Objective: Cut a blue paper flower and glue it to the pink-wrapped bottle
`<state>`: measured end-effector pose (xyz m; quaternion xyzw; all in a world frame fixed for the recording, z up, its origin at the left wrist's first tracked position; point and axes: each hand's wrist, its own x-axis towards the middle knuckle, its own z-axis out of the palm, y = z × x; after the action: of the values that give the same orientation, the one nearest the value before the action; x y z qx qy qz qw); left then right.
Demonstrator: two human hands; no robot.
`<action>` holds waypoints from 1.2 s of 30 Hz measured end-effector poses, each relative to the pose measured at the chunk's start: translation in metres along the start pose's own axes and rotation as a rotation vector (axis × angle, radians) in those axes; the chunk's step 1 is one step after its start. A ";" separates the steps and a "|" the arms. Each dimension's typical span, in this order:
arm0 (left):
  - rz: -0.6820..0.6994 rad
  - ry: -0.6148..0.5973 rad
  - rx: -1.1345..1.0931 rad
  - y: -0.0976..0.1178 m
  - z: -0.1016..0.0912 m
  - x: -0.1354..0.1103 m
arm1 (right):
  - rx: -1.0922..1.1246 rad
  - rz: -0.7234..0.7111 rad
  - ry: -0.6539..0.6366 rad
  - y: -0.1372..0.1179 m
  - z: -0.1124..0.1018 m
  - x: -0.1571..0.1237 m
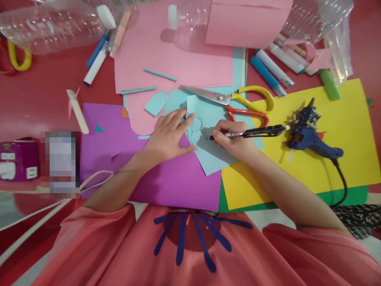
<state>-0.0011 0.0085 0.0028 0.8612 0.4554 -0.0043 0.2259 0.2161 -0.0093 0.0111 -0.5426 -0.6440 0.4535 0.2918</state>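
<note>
My right hand [233, 137] is closed around a black and silver pen [256, 131], its tip on a light blue paper sheet [214, 157]. Thin drawn lines, a round shape with curves below it, show on that sheet. My left hand [169, 135] lies flat with fingers spread, pressing on the sheet's left side. Just beyond both hands, scissors [220, 97] with one yellow and one red handle lie with their blades pointing left. A cut light blue paper piece [156, 104] rests beyond my left hand, near two thin blue paper rolls [160, 74].
A blue glue gun [312, 145] lies on yellow paper [351, 119] at right, its cord running toward me. Purple paper [178, 190] is under my left arm. Clear bottles [59, 26], one wrapped in pink paper [247, 24], and several markers line the far side. A phone [62, 163] lies left.
</note>
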 end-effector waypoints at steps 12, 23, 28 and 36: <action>-0.006 0.016 0.008 0.000 0.001 0.000 | -0.020 -0.022 -0.037 -0.001 0.000 -0.001; -0.008 0.004 0.018 0.001 0.000 0.000 | 0.001 -0.042 -0.083 -0.002 0.000 -0.002; 0.001 0.009 0.008 0.001 -0.001 0.000 | 0.024 -0.019 -0.162 -0.004 -0.001 -0.002; -0.001 0.005 0.015 0.001 0.000 0.000 | 0.006 -0.042 -0.161 -0.005 -0.001 -0.002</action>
<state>-0.0002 0.0080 0.0034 0.8625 0.4565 -0.0056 0.2184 0.2152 -0.0114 0.0158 -0.4899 -0.6752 0.4914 0.2502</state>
